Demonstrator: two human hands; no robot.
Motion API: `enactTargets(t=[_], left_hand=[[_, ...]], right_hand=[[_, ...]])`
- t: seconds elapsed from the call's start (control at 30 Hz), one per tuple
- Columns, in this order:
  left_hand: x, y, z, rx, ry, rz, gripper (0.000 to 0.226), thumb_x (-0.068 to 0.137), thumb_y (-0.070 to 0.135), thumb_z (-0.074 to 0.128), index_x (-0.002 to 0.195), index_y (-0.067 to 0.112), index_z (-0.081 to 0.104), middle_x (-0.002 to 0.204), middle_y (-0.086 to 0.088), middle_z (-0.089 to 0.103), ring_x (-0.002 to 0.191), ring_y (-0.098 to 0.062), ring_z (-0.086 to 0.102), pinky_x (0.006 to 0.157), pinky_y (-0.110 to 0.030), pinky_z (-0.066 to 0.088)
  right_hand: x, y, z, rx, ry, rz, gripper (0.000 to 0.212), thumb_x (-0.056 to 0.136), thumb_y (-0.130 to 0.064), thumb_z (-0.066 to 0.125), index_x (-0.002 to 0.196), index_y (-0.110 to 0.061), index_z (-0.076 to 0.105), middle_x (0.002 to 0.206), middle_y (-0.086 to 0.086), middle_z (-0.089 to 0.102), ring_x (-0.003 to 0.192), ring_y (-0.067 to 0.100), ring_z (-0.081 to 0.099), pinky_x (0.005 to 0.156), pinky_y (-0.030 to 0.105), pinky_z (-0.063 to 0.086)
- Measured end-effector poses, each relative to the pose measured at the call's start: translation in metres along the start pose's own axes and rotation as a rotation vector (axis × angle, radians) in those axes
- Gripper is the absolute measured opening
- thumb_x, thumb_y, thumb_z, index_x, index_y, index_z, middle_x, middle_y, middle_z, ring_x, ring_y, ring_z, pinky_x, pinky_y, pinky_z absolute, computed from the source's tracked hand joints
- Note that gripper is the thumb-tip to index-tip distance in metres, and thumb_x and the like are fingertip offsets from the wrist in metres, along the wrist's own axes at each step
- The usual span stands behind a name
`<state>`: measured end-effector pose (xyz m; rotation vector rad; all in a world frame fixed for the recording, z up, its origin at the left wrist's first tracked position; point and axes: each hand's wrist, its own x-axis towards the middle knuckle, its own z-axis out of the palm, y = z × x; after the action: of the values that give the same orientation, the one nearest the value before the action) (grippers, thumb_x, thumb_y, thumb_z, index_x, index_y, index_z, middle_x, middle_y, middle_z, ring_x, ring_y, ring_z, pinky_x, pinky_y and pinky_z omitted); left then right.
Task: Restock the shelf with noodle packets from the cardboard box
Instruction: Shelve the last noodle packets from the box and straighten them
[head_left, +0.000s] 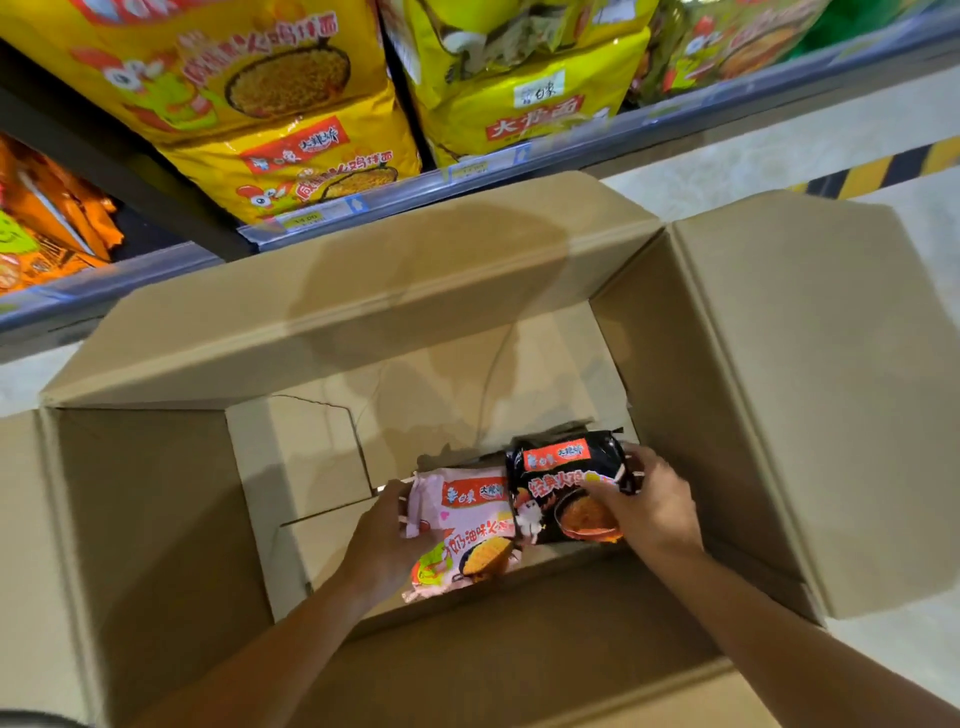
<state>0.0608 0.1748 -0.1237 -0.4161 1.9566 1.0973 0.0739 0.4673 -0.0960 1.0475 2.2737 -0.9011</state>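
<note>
A large open cardboard box (156, 519) stands on the floor below me, its flaps folded out. Two noodle packets lie deep inside it, side by side. My left hand (387, 540) grips the left edge of the pink packet (467, 525). My right hand (644, 506) holds the black packet (556, 478), with its fingers curled round the packet's right edge and its thumb on the front. Beyond the box runs the shelf (571, 150), stocked with yellow noodle multipacks (291, 119).
Orange packets (47, 218) fill the shelf section at the far left. More yellow and green packs (727, 47) sit to the right. Pale floor with a black-and-yellow striped strip (883, 174) shows at the upper right. Price tags line the shelf rail.
</note>
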Motion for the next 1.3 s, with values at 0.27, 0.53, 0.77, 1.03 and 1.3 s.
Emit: enactTargets(t=[0.27,0.53,0.77,1.03,1.3], left_hand=[[-0.082,0.066,-0.087,0.181,0.188,0.073,0.026,0.090,0.018,0.069,0.107,0.030,0.052,0.090,0.015,0.062,0.076,0.002,0.060,0.052,-0.010,0.046],[-0.246,0.172,-0.218,0.058,0.237,0.334,0.036,0.083,-0.006,0.071,0.108,0.016,0.059,0.080,0.027,0.072,0.075,0.014,0.065,0.062,-0.005,0.047],[-0.423,0.266,-0.355,0.066,0.269,0.491,0.037,0.085,0.034,0.073,0.116,0.033,0.055,0.103,0.017,0.069,0.092,0.001,0.068,0.074,-0.026,0.059],[-0.625,0.311,-0.485,-0.145,0.437,0.650,0.045,0.078,0.012,0.077,0.107,0.044,0.063,0.103,0.019,0.072,0.094,-0.007,0.067,0.075,-0.015,0.054],[-0.768,0.317,-0.554,-0.235,0.680,0.761,0.046,0.081,-0.003,0.075,0.100,0.036,0.060,0.094,0.013,0.072,0.087,-0.004,0.065,0.071,-0.008,0.050]], right_hand=[[-0.068,-0.061,-0.051,0.021,0.018,-0.209,0.047,0.083,-0.034,0.078,0.127,-0.024,0.065,0.112,0.001,0.065,0.099,0.020,0.066,0.084,0.031,0.054],[-0.199,-0.159,-0.146,0.364,-0.006,-0.297,0.065,0.075,-0.057,0.079,0.129,-0.023,0.065,0.115,0.000,0.067,0.104,0.015,0.067,0.089,0.042,0.058],[-0.366,-0.273,-0.251,0.504,0.031,-0.337,0.040,0.075,-0.034,0.086,0.110,-0.020,0.072,0.101,0.002,0.076,0.092,0.019,0.074,0.079,0.036,0.061],[-0.547,-0.398,-0.331,0.610,0.066,-0.537,0.029,0.079,-0.011,0.083,0.104,-0.021,0.073,0.089,-0.012,0.078,0.082,0.011,0.073,0.065,0.011,0.052],[-0.671,-0.463,-0.377,0.585,0.071,-0.776,0.033,0.078,-0.022,0.084,0.108,-0.020,0.072,0.095,0.000,0.078,0.084,0.008,0.072,0.070,0.016,0.056]])
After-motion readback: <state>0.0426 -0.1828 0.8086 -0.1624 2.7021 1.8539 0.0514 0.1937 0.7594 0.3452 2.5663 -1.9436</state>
